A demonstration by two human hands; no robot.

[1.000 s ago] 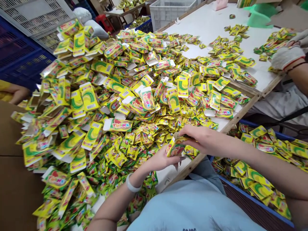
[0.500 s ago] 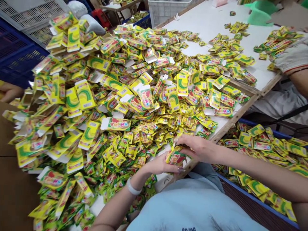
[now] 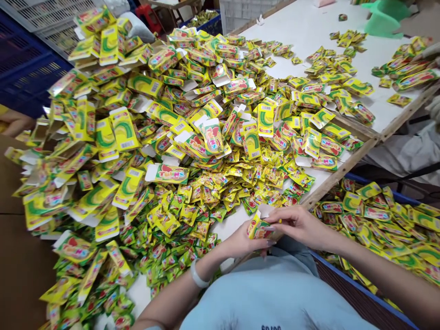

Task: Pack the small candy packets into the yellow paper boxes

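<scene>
Close to my body, at the table's front edge, my left hand (image 3: 239, 242) is closed round a small yellow and green candy box (image 3: 258, 229). A white flap stands up at the box's upper end. My right hand (image 3: 299, 224) pinches that end, its fingertips pressed against the box beside the flap. Whatever is inside the box is hidden. Just beyond my hands lie loose yellow candy sachets (image 3: 237, 181), and green sachets (image 3: 172, 261) spread to the left. Behind them rises a big heap of similar candy boxes (image 3: 161, 117), many with white flaps open.
A blue crate (image 3: 347, 282) full of boxes stands below the table edge (image 3: 338, 176) on my right. A co-worker's gloved hand (image 3: 426, 57) is at the far right by some boxes. Blue crates (image 3: 24, 73) stand at the left, with another person's arm (image 3: 15, 123) below.
The box has turned and moved slightly right in my hands; its white flap now stands raised. My right fingers have shifted along its end. The co-worker's glove has drawn back from the boxes.
</scene>
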